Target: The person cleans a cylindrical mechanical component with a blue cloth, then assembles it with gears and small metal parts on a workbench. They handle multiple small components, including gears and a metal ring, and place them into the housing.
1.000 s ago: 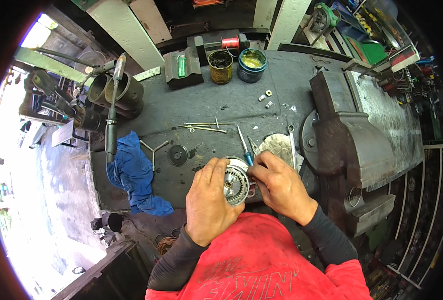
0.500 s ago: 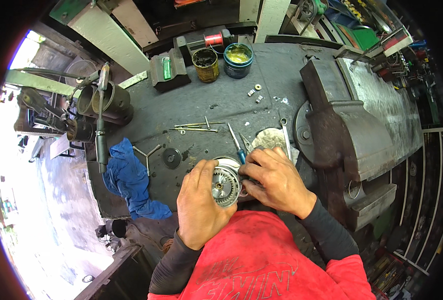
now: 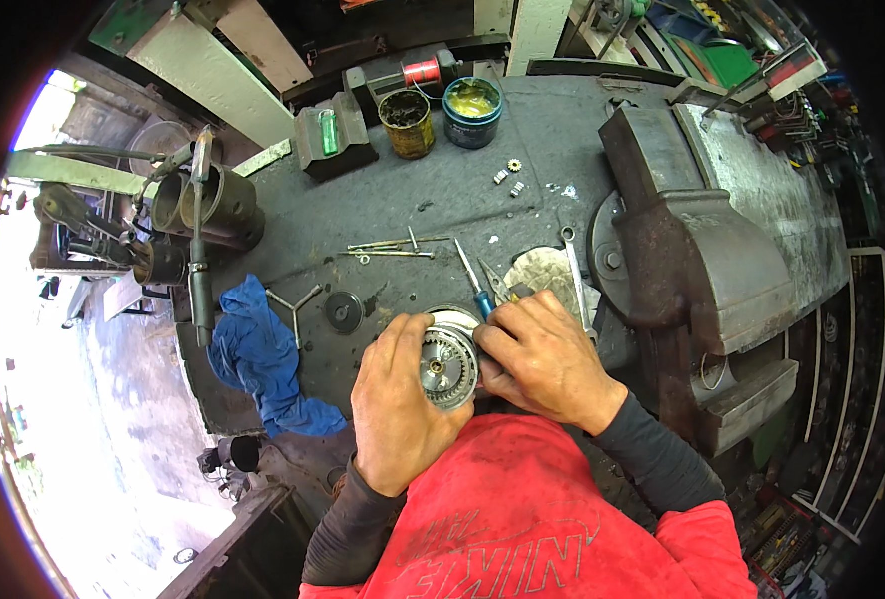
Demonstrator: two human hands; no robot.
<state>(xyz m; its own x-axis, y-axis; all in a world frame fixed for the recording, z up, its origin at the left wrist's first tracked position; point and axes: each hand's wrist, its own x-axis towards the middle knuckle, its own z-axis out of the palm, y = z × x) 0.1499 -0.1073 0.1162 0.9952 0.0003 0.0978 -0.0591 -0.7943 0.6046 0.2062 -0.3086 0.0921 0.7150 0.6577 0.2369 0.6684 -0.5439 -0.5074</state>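
A round metal gear housing (image 3: 450, 373) with a toothed ring inside its face sits at the bench's front edge, close to my red shirt. My left hand (image 3: 395, 394) wraps round its left side, thumb below and fingers over the top. Against its right rim, my right hand (image 3: 547, 359) is closed with bent fingers; the fingertips are partly hidden. Just beyond the right hand lie a blue-handled screwdriver (image 3: 483, 302), pliers (image 3: 495, 283) and a combination wrench (image 3: 573, 265). A pale, stained round pad (image 3: 540, 272) is under the tools.
A big bench vise (image 3: 687, 260) stands at right. Toward the back are a grease tub (image 3: 472, 125), a dark tin (image 3: 407, 125) and small gears (image 3: 513, 166). Left lie thin rods (image 3: 393, 245), a black disc (image 3: 343, 312), a three-armed wrench (image 3: 296, 307) and a blue cloth (image 3: 258, 349).
The right hand has shifted slightly, its fingers still at the housing's right rim. My left hand keeps its hold. The whole view has moved a little.
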